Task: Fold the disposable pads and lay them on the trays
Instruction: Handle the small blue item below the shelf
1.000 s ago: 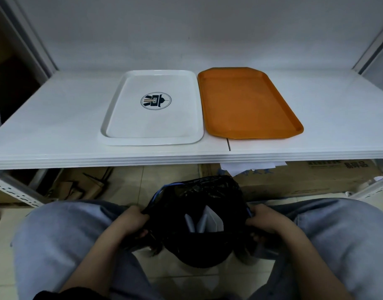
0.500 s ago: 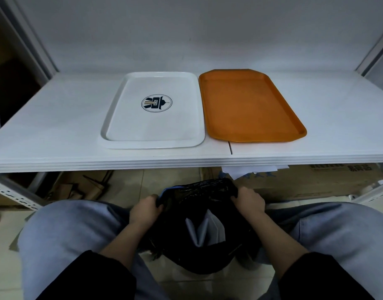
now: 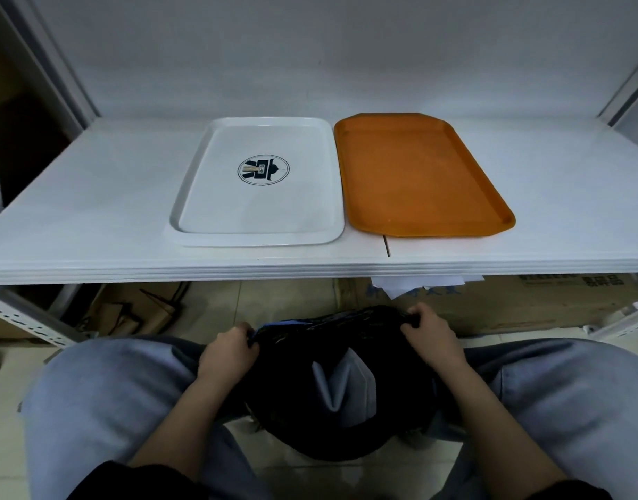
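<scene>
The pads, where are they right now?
In the head view the pads stand low and centre inside the open black bag between the person's knees, with the left hand and right hand gripping its rim.

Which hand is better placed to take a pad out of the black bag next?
Probably the right hand. Both hands grip the bag rim, but the pads lean toward its side; the left hand can hold the bag open.

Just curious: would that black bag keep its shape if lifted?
Probably not. The bag looks like thin, crinkled film, sagging between the left hand and right hand, so likely floppy. It seems light: only pale folded pads show inside.
</scene>
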A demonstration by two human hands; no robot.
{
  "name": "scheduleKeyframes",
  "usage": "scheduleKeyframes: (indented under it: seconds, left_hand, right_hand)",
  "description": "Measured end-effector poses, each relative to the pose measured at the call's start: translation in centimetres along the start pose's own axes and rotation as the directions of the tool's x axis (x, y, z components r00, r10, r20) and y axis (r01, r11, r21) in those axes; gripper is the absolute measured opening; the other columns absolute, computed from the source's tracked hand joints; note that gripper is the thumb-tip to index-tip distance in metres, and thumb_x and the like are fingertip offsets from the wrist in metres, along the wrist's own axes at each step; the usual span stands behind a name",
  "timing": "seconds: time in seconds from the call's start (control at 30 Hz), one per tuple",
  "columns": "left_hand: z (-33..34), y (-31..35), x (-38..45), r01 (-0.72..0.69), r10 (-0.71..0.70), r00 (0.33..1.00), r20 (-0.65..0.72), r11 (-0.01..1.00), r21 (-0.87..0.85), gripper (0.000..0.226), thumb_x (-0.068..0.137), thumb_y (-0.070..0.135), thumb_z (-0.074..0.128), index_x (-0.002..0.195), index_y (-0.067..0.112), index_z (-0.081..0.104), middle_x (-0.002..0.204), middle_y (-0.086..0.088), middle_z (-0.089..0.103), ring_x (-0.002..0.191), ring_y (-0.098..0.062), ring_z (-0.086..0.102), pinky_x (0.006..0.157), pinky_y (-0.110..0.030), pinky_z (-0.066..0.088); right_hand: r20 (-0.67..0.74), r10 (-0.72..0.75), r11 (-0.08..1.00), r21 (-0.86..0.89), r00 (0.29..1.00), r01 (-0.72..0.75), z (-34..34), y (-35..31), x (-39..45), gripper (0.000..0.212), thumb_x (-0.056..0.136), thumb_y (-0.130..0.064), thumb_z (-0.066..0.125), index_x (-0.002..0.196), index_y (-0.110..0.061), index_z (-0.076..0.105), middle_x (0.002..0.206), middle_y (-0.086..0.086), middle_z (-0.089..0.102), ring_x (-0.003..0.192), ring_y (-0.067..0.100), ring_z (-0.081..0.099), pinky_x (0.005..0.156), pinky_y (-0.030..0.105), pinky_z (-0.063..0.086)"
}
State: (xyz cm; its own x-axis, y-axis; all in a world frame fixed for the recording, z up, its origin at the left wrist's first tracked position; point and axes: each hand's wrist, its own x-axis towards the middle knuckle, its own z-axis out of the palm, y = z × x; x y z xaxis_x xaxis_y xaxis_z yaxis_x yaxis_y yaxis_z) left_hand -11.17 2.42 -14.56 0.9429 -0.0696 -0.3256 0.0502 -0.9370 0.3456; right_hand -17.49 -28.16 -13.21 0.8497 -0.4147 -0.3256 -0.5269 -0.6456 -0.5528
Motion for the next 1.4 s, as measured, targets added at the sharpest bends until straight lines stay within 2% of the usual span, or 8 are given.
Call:
scheduleKeyframes:
  seconds: [0.13,0.23,0.43,0.57,0.73,1.0,1.27,1.4]
  left_hand:
    - [0.4,1.3,-0.1,-0.039,0.045,0.996,0.076,0.997,-0.073,0.058,0.085,0.041,0.056,0.138,0.028,0.036,0.121,-0.005,0.063,0.11,-0.026,0.06,0.078,-0.03,0.044]
    - [0.7,1.4,-0.1,-0.051,0.051,0.999,-0.003,0.999,-0.019,0.046,0.089,0.043,0.054,0.131,0.026,0.048,0.114,-0.005,0.066,0.106,-0.027,0.062,0.078,-0.032,0.048]
    - [0.2,1.1,-0.3,-0.099,0.096,0.986,-0.138,0.995,-0.021,0.023,0.094,0.034,0.049,0.106,0.021,0.063,0.096,-0.005,0.069,0.093,-0.028,0.063,0.07,-0.034,0.05]
    - [-0.3,0.4,-0.1,-0.058,0.046,0.987,-0.156,0.995,-0.077,0.015,0.091,0.035,0.052,0.095,0.026,0.063,0.092,-0.001,0.07,0.089,-0.025,0.064,0.065,-0.03,0.047]
    - [-1.4,0.1,-0.4,-0.01,-0.002,0.988,-0.156,0.997,-0.075,0.012,0.088,0.037,0.055,0.083,0.027,0.06,0.085,0.001,0.067,0.086,-0.024,0.063,0.063,-0.028,0.042]
    - [-2.2,1.2,-0.3,-0.049,0.027,0.999,-0.047,0.826,-0.561,0.023,0.08,0.013,0.071,0.064,0.023,0.059,0.052,0.008,0.062,0.055,-0.014,0.063,0.068,-0.034,0.052]
    - [-6.0,4.1,-1.9,-0.148,0.138,0.988,-0.075,0.651,-0.744,0.021,0.086,0.004,0.065,0.068,0.011,0.056,0.052,0.0,0.059,0.042,-0.004,0.054,0.046,-0.018,0.046]
    - [-7.9,5.8,-3.1,-0.273,0.192,0.962,-0.196,0.598,-0.754,0.022,0.086,0.005,0.065,0.069,0.013,0.054,0.067,-0.004,0.056,0.061,-0.011,0.056,0.067,-0.03,0.05]
  right_hand:
    - [0.048,-0.187,0.945,-0.264,0.981,0.193,1.4,-1.6,0.0,0.06,0.084,-0.044,0.061,0.134,-0.024,0.036,0.122,0.003,0.059,0.107,0.024,0.057,0.085,0.035,0.047]
    - [-0.013,-0.301,0.867,-0.419,0.953,0.268,2.9,-3.4,0.7,0.069,0.085,-0.048,0.061,0.142,-0.021,0.033,0.139,0.002,0.047,0.125,0.024,0.046,0.096,0.038,0.04]
    - [-0.067,-0.426,0.838,-0.405,0.902,0.366,3.7,-5.1,2.0,0.025,0.092,-0.033,0.055,0.111,-0.019,0.064,0.111,0.002,0.059,0.105,0.021,0.055,0.073,0.03,0.044]
    - [-0.224,-0.377,0.916,-0.235,0.899,0.326,3.6,-4.9,1.4,0.023,0.094,-0.028,0.053,0.107,-0.016,0.068,0.105,0.005,0.058,0.097,0.022,0.057,0.066,0.029,0.043]
    - [-0.062,-0.522,0.816,-0.328,0.851,0.476,4.9,-6.4,0.2,0.047,0.09,-0.04,0.054,0.131,-0.019,0.051,0.13,0.003,0.048,0.121,0.022,0.046,0.099,0.036,0.037]
    - [0.273,-0.615,0.744,-0.112,0.74,0.659,10.5,-12.7,-3.3,0.097,0.064,-0.078,0.046,0.143,-0.023,0.03,0.147,-0.005,0.036,0.138,0.012,0.028,0.117,0.038,0.002]
    - [0.038,-0.568,0.812,0.19,0.822,0.552,11.8,-12.4,-4.1,0.051,0.074,-0.052,0.056,0.106,-0.013,0.06,0.096,0.003,0.069,0.092,0.023,0.062,0.082,0.033,0.046]
    - [0.086,-0.522,0.838,0.239,0.849,0.491,11.3,-11.7,-4.1,0.023,0.092,-0.034,0.054,0.093,-0.012,0.06,0.089,0.005,0.069,0.084,0.021,0.063,0.074,0.036,0.049]
